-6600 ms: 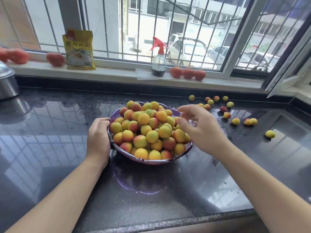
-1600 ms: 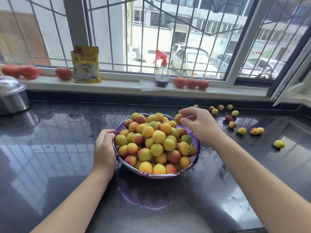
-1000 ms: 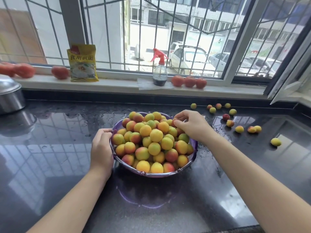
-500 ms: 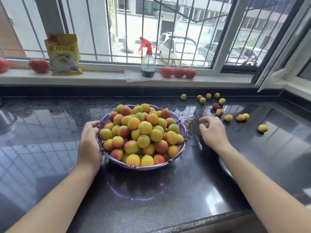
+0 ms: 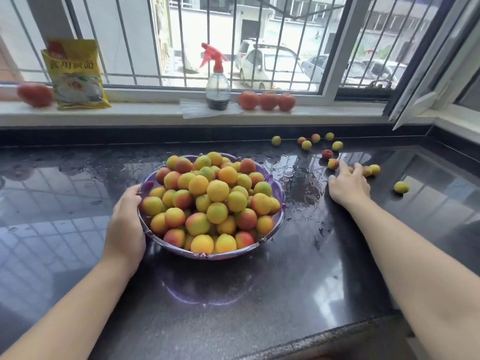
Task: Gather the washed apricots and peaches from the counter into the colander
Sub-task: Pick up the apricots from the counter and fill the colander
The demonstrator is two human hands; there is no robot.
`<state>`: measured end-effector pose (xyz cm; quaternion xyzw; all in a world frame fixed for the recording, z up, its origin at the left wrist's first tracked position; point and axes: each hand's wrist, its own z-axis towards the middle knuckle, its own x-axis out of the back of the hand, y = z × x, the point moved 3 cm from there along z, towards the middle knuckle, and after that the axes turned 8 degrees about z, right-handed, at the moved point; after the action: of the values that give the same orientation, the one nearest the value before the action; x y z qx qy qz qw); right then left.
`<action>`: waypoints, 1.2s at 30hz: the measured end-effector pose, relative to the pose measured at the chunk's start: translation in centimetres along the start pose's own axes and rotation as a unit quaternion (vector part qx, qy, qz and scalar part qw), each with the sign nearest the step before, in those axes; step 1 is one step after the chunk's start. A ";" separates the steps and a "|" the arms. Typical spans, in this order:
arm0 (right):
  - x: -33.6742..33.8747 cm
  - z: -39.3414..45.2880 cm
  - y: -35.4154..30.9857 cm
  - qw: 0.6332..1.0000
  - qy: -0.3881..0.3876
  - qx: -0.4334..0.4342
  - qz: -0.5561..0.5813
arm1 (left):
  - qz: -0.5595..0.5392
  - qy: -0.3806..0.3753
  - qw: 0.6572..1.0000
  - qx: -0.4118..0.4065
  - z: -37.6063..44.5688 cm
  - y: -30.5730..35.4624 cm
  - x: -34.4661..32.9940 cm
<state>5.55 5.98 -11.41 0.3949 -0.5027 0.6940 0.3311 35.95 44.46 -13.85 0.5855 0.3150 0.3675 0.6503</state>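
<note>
Left hand (image 5: 126, 224) curled on the colander (image 5: 275, 183) rim mid-frame, right hand (image 5: 348, 187) fingers straight, apart among loose apricots (image 5: 333, 163) at right

Colander (image 5: 275, 183) mid-counter (image 5: 78, 203), fruit (image 5: 217, 190) heaped in it — loose fruit (image 5: 306, 145) to its right, nr the back wall.

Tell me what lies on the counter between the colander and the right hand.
Head view: no fruit, only wet black counter with water drops between the colander and the right hand.
</note>
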 end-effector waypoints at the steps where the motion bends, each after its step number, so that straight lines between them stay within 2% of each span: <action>1: -0.1 0.2 -0.1 1.000 -0.004 -0.003 -0.004 | 0.004 0.003 1.000 0.000 0.2 -0.3 0.1; 6: -0.2 0.7 0.4 1.000 0.010 -0.019 -0.001 | 0.010 0.007 1.000 -0.008 0.4 -0.6 0.2; 13: 0.7 0.0 0.9 0.995 0.067 -0.011 0.077 | 0.008 0.025 1.000 0.000 -0.7 0.5 -0.3; 19: 1.3 -1.5 0.0 0.987 0.110 0.034 0.114 | 0.030 0.051 0.998 0.014 -1.2 1.4 -0.3; 22: 1.4 -2.8 -2.2 0.973 0.109 0.081 0.186 | 0.036 0.056 0.998 0.006 -1.9 2.4 -0.5; 26: 2.4 -5.2 -7.0 0.947 0.054 0.154 0.275 | 0.022 0.043 0.999 0.011 -2.2 2.6 -0.6; 31: 6.9 -10.7 -14.0 0.892 -0.094 0.224 0.381 | -0.016 0.007 1.000 0.012 -2.4 3.0 -1.0; 34: 9.3 -15.3 -17.9 0.866 -0.166 0.300 0.363 | 0.005 0.007 1.000 0.011 -2.8 3.6 -0.9; 36: 9.8 -18.1 -20.0 0.859 -0.163 0.388 0.291 | 0.020 0.017 1.000 0.011 -3.3 3.9 -0.8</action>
<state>14.18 29.48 2.60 0.4345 -0.3316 0.8233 -0.1528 32.30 45.71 -10.35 0.5923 0.3180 0.3874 0.6308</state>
